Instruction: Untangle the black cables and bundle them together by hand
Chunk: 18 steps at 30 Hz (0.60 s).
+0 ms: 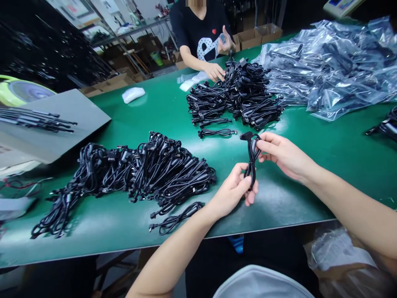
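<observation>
Long green table (294, 132) is filling most of the view, and a big heap of clear plastic bags (328, 70) is hogging its far right. A cable pile (149, 165) is sprawling on the left, with another black heap (235, 93) sitting further back. The coiled cable (251, 161) is hovering over the near side of the table, long axis running pretty much up and down the view, loops pointing down toward the wearer. Left hand (231, 188) is gripping that lower end, thumb on top, fingers underneath; right hand (283, 155) is pinching near the upper end, thumb against fingertips. Up top, a chunky connector (246, 135) is poking out left.
</observation>
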Each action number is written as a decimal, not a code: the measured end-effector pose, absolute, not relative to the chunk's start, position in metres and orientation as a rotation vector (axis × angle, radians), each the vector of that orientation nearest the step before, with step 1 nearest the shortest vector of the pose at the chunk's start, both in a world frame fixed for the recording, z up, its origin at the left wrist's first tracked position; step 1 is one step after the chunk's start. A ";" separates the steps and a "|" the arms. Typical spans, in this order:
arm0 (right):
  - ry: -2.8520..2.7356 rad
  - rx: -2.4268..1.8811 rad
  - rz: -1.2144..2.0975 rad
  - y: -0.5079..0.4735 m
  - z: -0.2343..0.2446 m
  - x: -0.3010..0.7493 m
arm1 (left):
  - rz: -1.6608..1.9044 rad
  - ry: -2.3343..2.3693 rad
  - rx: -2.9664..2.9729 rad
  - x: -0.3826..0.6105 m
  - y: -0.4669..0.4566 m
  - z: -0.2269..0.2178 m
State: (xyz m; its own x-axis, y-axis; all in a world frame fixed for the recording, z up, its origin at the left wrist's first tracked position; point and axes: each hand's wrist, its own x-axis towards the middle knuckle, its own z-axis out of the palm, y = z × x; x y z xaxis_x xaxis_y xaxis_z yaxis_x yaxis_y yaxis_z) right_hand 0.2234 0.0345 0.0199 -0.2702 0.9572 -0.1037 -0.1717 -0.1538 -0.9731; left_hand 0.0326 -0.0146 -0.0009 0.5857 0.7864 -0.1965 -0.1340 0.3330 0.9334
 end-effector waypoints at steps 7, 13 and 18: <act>-1.223 -1.116 1.699 0.037 0.025 0.225 | 0.549 0.817 1.059 0.032 -0.016 0.001; -1.598 -1.242 1.282 0.040 0.026 0.233 | 0.554 0.969 1.284 0.034 -0.016 -0.006; -1.921 -1.074 0.977 0.042 0.022 0.237 | 0.509 0.839 1.107 0.034 -0.015 -0.001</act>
